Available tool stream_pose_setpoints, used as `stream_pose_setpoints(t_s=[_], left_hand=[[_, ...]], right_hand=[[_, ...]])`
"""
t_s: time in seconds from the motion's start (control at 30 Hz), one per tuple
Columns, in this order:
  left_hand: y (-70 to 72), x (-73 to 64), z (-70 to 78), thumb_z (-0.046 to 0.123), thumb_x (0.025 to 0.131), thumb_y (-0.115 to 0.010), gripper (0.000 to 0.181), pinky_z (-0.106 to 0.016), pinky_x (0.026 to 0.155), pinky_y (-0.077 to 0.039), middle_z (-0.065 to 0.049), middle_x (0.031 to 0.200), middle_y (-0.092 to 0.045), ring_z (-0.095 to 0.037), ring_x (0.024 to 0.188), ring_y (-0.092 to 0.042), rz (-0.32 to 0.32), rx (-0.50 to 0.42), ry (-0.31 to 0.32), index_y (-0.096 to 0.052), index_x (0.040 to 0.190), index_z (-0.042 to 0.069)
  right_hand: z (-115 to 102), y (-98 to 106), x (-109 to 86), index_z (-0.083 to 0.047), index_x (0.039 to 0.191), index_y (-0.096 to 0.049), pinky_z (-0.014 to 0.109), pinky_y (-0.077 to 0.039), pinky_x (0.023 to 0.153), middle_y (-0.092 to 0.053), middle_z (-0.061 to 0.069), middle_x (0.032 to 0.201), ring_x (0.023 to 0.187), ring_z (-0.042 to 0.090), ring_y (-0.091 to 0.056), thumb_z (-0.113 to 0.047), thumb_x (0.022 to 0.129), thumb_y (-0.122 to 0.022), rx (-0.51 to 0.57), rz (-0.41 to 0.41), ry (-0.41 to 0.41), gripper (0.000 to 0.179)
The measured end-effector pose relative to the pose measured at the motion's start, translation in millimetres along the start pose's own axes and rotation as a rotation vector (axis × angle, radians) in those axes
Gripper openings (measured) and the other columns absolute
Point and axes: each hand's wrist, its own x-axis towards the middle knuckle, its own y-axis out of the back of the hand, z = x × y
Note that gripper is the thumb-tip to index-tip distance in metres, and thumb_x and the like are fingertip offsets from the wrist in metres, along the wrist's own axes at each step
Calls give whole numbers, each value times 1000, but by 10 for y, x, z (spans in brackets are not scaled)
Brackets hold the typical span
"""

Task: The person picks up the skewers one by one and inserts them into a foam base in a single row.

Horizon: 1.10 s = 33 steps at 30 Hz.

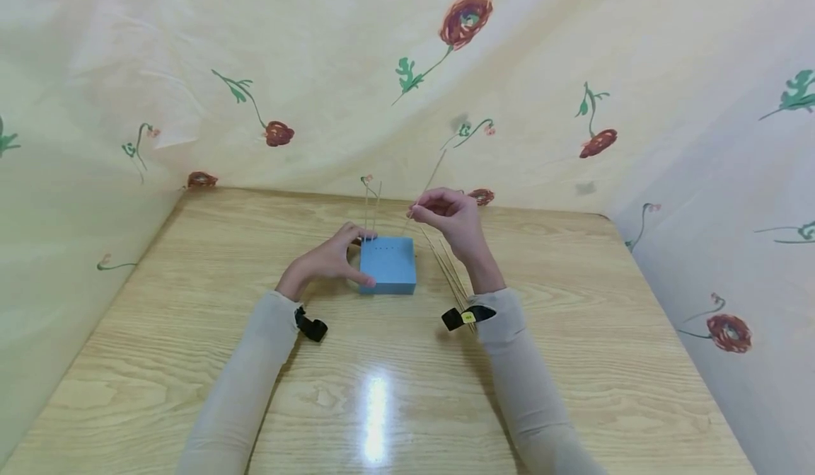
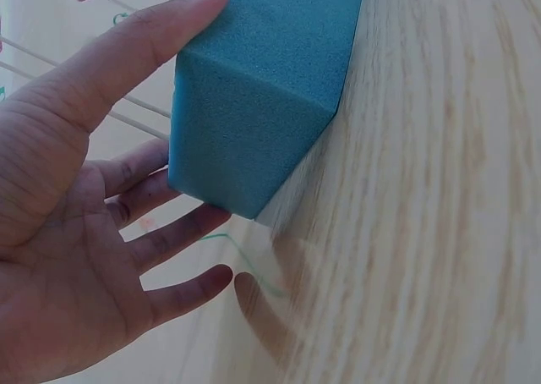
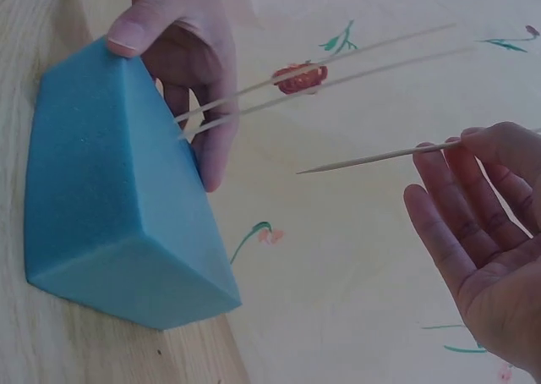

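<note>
A blue foam block (image 1: pixel 388 270) lies on the wooden table, with a row of small holes in its top. My left hand (image 1: pixel 327 255) holds it at its left side, thumb on the front edge and fingers toward the back. Two thin wooden skewers (image 3: pixel 380 52) stand in the block near its back left. Between thumb and fingertips, my right hand (image 1: pixel 452 220) pinches another skewer (image 3: pixel 363 160). Its pointed tip slants down toward the block's back right and stays apart from it in the right wrist view.
Several loose skewers (image 1: pixel 451 273) lie on the table (image 1: pixel 573 362) right of the block, partly under the right wrist. A flower-printed cloth (image 1: pixel 331 71) hangs behind and at both sides of the table. Each wrist wears a black camera strap (image 1: pixel 480 313).
</note>
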Motion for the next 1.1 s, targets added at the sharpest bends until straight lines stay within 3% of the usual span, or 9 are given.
stream_pose_setpoints(t_s=[0.27, 0.7, 1.1], left_hand=[[1, -24, -14, 28, 77, -92, 92, -57, 118, -32, -11, 146, -35, -34, 141, -36, -2, 13, 3, -41, 152, 15], [4, -21, -17, 31, 75, -93, 94, -54, 119, -33, -9, 146, -36, -32, 140, -37, 6, 16, 6, -41, 151, 13], [1, -39, 19, 28, 77, -92, 91, -57, 118, -32, -12, 145, -36, -34, 140, -36, -3, 4, -19, -42, 151, 11]], right_hand=[[32, -129, -22, 9, 99, -68, 31, -61, 82, -75, 1, 90, 84, 21, -74, 6, 91, -72, -47, -4, 11, 9], [148, -276, -35, 9, 100, -69, 32, -60, 81, -74, 0, 92, 86, 16, -72, 2, 92, -72, -146, -36, 23, 11], [187, -396, -61, 6, 99, -72, 25, -59, 75, -73, 21, 96, 83, 14, -71, -2, 92, -74, -249, -38, -1, 11]])
